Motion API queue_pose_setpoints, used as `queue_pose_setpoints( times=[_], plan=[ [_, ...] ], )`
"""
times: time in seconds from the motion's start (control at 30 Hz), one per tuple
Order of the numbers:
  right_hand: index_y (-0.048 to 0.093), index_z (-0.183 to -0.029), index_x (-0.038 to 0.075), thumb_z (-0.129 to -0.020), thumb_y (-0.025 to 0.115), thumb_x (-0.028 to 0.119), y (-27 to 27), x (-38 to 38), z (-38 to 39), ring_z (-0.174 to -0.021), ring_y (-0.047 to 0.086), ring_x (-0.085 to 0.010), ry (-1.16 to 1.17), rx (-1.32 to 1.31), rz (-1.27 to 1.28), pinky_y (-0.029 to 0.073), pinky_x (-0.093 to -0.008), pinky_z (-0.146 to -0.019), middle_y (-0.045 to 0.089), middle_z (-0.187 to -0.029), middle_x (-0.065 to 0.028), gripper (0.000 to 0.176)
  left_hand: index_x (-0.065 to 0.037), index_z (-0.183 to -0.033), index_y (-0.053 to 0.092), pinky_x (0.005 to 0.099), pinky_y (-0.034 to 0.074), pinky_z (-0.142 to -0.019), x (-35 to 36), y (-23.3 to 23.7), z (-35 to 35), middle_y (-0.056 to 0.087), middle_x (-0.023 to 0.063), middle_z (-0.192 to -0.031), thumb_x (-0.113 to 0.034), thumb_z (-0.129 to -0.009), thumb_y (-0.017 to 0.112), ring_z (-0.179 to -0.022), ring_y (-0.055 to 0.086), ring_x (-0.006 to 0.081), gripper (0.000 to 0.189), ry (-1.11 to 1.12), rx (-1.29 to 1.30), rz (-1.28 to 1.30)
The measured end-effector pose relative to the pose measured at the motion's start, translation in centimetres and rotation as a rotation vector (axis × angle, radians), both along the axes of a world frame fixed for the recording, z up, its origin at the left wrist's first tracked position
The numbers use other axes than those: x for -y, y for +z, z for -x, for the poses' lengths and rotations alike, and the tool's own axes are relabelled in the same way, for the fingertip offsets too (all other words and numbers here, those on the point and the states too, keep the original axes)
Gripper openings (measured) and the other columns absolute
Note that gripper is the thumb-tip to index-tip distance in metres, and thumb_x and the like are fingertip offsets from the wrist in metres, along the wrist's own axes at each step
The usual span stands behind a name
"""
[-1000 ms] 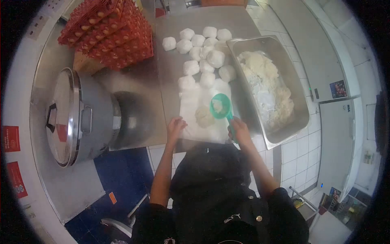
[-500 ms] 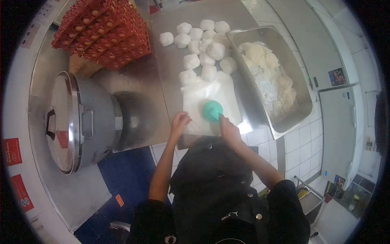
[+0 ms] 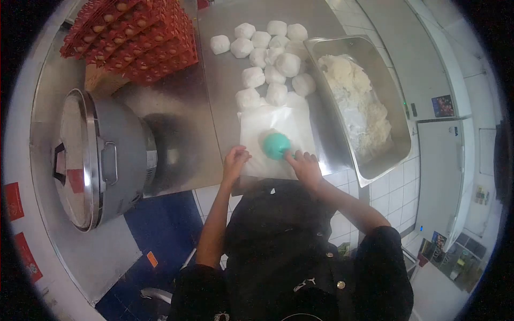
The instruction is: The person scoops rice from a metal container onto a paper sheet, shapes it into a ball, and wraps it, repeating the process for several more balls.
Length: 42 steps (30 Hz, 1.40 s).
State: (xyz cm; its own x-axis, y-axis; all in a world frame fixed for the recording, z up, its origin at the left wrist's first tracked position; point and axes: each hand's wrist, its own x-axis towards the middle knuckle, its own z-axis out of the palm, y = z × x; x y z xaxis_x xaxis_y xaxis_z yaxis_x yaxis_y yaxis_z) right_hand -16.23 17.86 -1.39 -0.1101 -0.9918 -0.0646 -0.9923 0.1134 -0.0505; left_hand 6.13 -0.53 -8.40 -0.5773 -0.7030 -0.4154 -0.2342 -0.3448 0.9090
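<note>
A smooth green rounded scoop (image 3: pixel 276 146) rests on a stack of white paper sheets (image 3: pixel 257 128) near the table's front edge. At its right side my right hand (image 3: pixel 307 168) grips the short handle, with the thumb side against the scoop and the other fingers partly spread. My left hand (image 3: pixel 234 162) is at the left edge of the sheets, its fingers curled and pinching the paper there. Just beyond the sheets lie several white paper-wrapped bundles (image 3: pixel 276 93). Whatever is under the scoop is mostly hidden.
To the right, a deep steel pan (image 3: pixel 383 174) holds cooked rice (image 3: pixel 345 75). On the left stand a large lidded cooker (image 3: pixel 120 160) and stacked red egg trays (image 3: pixel 144 48). The steel table (image 3: pixel 214 16) ends just in front of my apron.
The green scoop has turned, now showing its smooth rounded back, and moved slightly left. My right hand's fingers have loosened and spread. My left hand stays at the paper's edge.
</note>
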Motion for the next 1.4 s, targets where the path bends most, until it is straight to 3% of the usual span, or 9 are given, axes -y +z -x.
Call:
queue_pose_setpoints(
  times=[0.33,0.43,0.57,0.67,0.83,0.93,1.03,1.23,1.4],
  plan=[
    [0.041,-0.124,0.014,-0.094,0.052,0.013,-3.3,1.1,-0.8,-0.063,0.066,-0.0246,-0.166,-0.080,-0.164,0.053,-0.0364,-0.051,0.056,-0.079,-0.0092,0.032,0.002,-0.110,0.061,0.0324,0.055,-0.078,0.6,1.2,2.4,0.066,0.0095,-0.101,-0.011,-0.095,0.059,-0.090,0.067,0.0182,0.019,-0.004,0.144,-0.031],
    [0.041,-0.123,0.013,-0.094,0.051,0.014,-3.6,1.6,-1.1,-0.065,0.067,-0.0247,-0.179,-0.116,-0.197,0.054,-0.0368,-0.051,0.057,-0.079,-0.0090,0.030,0.000,-0.101,0.061,0.0343,0.053,-0.072,0.8,3.0,8.3,0.066,0.0085,-0.096,-0.009,-0.093,0.060,-0.083,0.067,0.0205,0.012,-0.048,0.249,0.542],
    [0.044,-0.120,0.011,-0.095,0.051,0.016,-3.5,1.8,-1.0,-0.067,0.067,-0.0250,-0.172,-0.067,-0.274,0.056,-0.0374,-0.053,0.057,-0.081,-0.0110,0.027,-0.005,-0.089,0.059,0.0452,0.044,-0.075,-1.3,5.4,17.0,0.059,0.0125,-0.087,-0.013,-0.089,0.061,-0.083,0.058,0.0328,0.009,-0.199,0.031,0.984],
    [0.048,-0.116,0.011,-0.095,0.051,0.018,-4.9,1.2,0.1,-0.068,0.067,-0.0256,-0.145,0.025,-0.288,0.056,-0.0376,-0.054,0.057,-0.083,-0.0121,0.023,-0.006,-0.088,0.059,0.0448,0.038,-0.076,-1.9,5.1,18.0,0.056,0.0110,-0.085,-0.018,-0.091,0.058,-0.084,0.054,0.0305,0.012,-0.308,0.127,1.076],
    [0.059,-0.089,0.004,-0.099,0.047,0.026,-3.6,2.1,-0.5,-0.069,0.065,-0.0282,-0.376,0.230,-0.240,0.054,-0.0423,-0.057,0.056,-0.084,-0.0157,0.027,-0.006,-0.084,0.056,0.0441,0.036,-0.076,-1.4,4.2,18.9,0.054,0.0112,-0.084,-0.019,-0.091,0.056,-0.084,0.052,0.0312,0.014,-0.370,0.164,1.074],
    [0.060,-0.091,0.003,-0.099,0.048,0.025,-4.6,2.2,-0.9,-0.072,0.066,-0.0318,-0.303,0.173,-0.320,0.055,-0.0422,-0.060,0.058,-0.089,-0.0191,0.027,-0.006,-0.083,0.055,0.0455,0.036,-0.076,-1.1,3.9,18.9,0.054,0.0124,-0.083,-0.018,-0.091,0.056,-0.083,0.053,0.0326,0.015,-0.388,0.138,1.042],
    [0.054,-0.111,0.003,-0.096,0.051,0.021,-6.4,1.7,-0.9,-0.070,0.066,-0.0298,-0.270,0.191,-0.213,0.056,-0.0389,-0.056,0.061,-0.089,-0.0168,0.024,-0.005,-0.082,0.055,0.0464,0.037,-0.075,-1.9,3.4,18.9,0.055,0.0135,-0.081,-0.018,-0.092,0.056,-0.081,0.053,0.0341,0.016,-0.367,0.117,1.059],
    [0.045,-0.127,0.003,-0.096,0.048,0.018,-3.5,1.7,0.5,-0.082,0.069,-0.0364,-0.271,0.378,-0.254,0.057,-0.0483,-0.072,0.065,-0.096,-0.0219,0.035,-0.004,-0.089,0.059,0.0422,0.042,-0.074,-1.9,4.3,18.9,0.060,0.0123,-0.085,-0.019,-0.093,0.062,-0.080,0.057,0.0298,0.016,-0.339,0.073,1.045],
    [0.043,-0.127,0.007,-0.096,0.049,0.019,-2.0,2.0,2.3,-0.092,0.066,-0.0431,-0.259,0.571,-0.127,0.050,-0.0555,-0.079,0.067,-0.099,-0.0239,0.034,0.000,-0.105,0.062,0.0329,0.046,-0.084,-2.8,4.8,13.8,0.065,0.0079,-0.100,-0.022,-0.099,0.058,-0.093,0.060,0.0179,0.023,0.246,-0.053,0.542]
  ],
)
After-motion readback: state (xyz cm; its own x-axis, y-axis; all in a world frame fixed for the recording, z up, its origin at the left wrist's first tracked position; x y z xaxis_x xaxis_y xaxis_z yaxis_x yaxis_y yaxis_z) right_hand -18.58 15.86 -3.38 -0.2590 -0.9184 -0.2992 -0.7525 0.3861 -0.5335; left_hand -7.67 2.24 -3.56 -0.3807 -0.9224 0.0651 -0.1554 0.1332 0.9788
